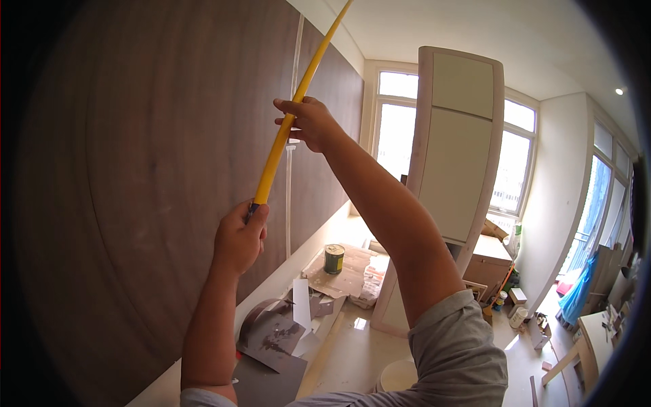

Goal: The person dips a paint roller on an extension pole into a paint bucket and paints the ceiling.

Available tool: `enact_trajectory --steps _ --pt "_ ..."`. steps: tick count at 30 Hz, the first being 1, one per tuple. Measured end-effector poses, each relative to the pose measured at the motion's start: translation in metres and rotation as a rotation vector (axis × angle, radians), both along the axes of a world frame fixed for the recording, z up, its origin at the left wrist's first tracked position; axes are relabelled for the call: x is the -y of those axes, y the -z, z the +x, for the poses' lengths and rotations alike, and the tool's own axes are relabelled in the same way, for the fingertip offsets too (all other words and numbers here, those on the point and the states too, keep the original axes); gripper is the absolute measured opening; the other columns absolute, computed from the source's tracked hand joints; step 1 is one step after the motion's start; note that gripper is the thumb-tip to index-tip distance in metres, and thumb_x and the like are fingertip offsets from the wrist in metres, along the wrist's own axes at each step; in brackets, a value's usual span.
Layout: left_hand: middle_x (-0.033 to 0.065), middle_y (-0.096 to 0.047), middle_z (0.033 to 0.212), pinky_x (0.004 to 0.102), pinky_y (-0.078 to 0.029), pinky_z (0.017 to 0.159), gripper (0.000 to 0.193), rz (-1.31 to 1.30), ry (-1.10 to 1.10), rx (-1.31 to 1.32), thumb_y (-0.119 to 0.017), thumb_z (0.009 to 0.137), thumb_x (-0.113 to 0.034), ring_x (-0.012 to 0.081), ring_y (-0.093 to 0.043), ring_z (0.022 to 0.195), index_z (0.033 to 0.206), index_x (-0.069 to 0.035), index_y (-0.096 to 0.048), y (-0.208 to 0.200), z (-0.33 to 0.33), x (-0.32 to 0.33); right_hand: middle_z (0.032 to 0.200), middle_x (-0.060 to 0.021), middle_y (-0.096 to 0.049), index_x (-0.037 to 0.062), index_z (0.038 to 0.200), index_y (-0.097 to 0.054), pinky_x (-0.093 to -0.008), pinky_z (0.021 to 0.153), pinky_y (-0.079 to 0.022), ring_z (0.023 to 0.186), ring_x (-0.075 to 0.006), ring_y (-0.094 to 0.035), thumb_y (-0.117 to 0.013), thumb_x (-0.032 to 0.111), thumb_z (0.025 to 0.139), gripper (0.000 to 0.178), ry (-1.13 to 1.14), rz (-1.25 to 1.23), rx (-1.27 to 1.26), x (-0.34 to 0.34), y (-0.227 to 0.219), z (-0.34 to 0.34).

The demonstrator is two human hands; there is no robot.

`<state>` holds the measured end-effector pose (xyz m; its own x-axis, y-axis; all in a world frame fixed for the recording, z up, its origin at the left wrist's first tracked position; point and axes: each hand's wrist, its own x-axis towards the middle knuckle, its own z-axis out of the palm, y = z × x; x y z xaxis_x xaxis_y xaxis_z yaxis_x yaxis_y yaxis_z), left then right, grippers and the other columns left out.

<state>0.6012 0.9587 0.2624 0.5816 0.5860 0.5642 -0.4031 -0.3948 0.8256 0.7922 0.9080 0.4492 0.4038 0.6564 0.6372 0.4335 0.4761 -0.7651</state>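
The yellow blade of a tape measure (274,157) runs up at a slant past the top of the view, in front of a dark brown wood-grain wall panel (169,136). My left hand (239,237) is closed around its lower end, where a bit of dark casing shows; the rest is hidden by the fingers. Higher up, my right hand (308,122) holds the blade between thumb and fingers. Behind the blade, a pale vertical strip (289,197) marks a seam in the panelling.
A tin can (333,258) stands on a stained board (352,271) below. Grey offcut sheets (271,339) lie near my left forearm. A tall white cabinet (454,149) rises right of centre, before the windows. At the far right are a wooden table (600,339) and clutter.
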Motion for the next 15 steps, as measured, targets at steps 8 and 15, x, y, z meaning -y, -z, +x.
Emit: enact_trajectory --steps 8,15 --pt "-0.0008 -0.054 0.068 0.0246 -0.043 0.050 0.027 -0.013 0.085 0.057 -0.060 0.106 -0.027 0.0067 -0.049 0.052 0.114 -0.002 -0.067 0.001 -0.007 0.012 0.110 -0.0150 -0.060 -0.0050 0.125 -0.051 -0.0424 0.094 -0.057 0.107 -0.0264 -0.067 -0.082 0.035 0.088 0.062 0.026 0.022 0.022 0.023 -0.005 -0.017" --pt "-0.0020 -0.053 0.070 0.0219 -0.042 0.049 0.026 -0.071 0.165 0.116 -0.060 0.106 -0.026 0.0055 -0.048 0.053 0.114 -0.001 -0.062 0.049 -0.077 0.042 0.111 -0.0178 -0.061 -0.0068 0.135 -0.040 -0.0430 0.094 -0.057 0.109 -0.0267 -0.066 -0.084 0.032 0.086 0.077 -0.068 -0.058 0.191 0.065 0.031 -0.081"
